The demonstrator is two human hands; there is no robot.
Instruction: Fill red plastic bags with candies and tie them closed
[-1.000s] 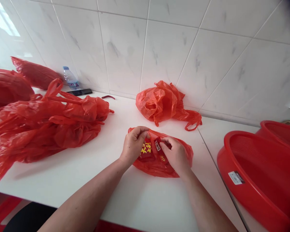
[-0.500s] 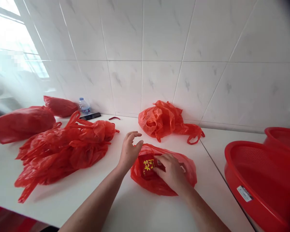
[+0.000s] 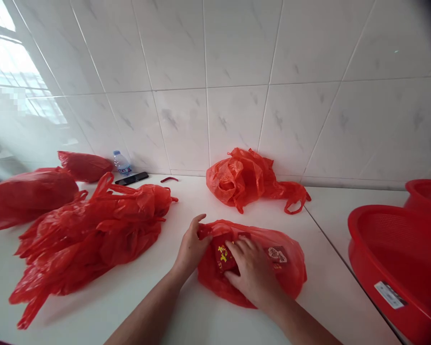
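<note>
Bare white counter (image 3: 136,292) lies open between the heaped red plastic bags (image 3: 89,230) and the red plastic basin (image 3: 398,263).

White countertop (image 3: 93,306) runs along a wall of large glossy white tiles (image 3: 237,120) with faint grey marbling and thin grey grout lines. A seam (image 3: 330,249) crosses the counter on the right side. Window (image 3: 7,81) at far left, bright daylight coming through and washing out the tiles beside it; lower panes blurred.
</note>
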